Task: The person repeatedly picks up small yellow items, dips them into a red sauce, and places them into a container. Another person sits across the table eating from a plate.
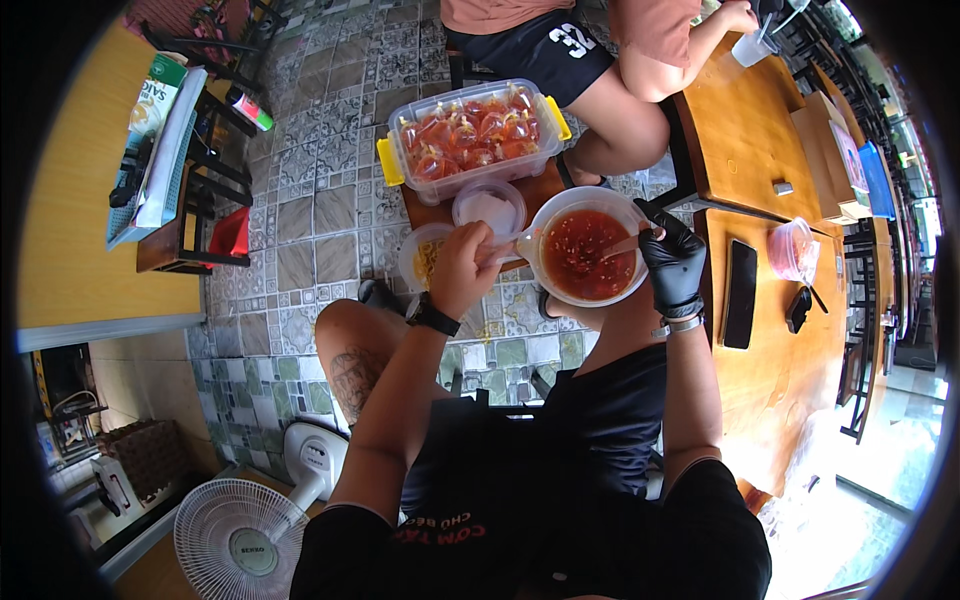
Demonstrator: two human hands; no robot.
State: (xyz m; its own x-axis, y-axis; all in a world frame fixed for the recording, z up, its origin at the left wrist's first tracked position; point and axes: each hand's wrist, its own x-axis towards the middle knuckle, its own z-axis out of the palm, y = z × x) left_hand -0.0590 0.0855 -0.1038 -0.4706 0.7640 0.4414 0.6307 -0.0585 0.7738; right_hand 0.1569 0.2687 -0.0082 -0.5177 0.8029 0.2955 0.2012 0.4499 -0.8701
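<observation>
A plastic bowl of red chilli sauce (pixel 589 253) is before me, with a spoon or ladle (pixel 621 246) dipping into it. My right hand (pixel 673 259), in a black glove, grips the spoon's handle at the bowl's right rim. Bare, my left hand (pixel 466 274) has its fingers closed near the bowl's left spout, around what looks like a thin clear plastic bag (pixel 501 251). Beneath and beside that hand are a tub of yellow rubber bands (pixel 426 259) and a round tub with clear plastic pieces (pixel 489 210). Beyond them, a clear box (pixel 450 178) with yellow handles holds several tied bags of red sauce (pixel 463 135).
A person in black shorts (pixel 525 52) sits across from me. On the right wooden table (pixel 780 375) lie a phone (pixel 740 294), a pink-tinted tub (pixel 791 250) and a black key fob (pixel 798 309). A white fan (pixel 241 536) stands at lower left; a red stool (pixel 229 236) is further up.
</observation>
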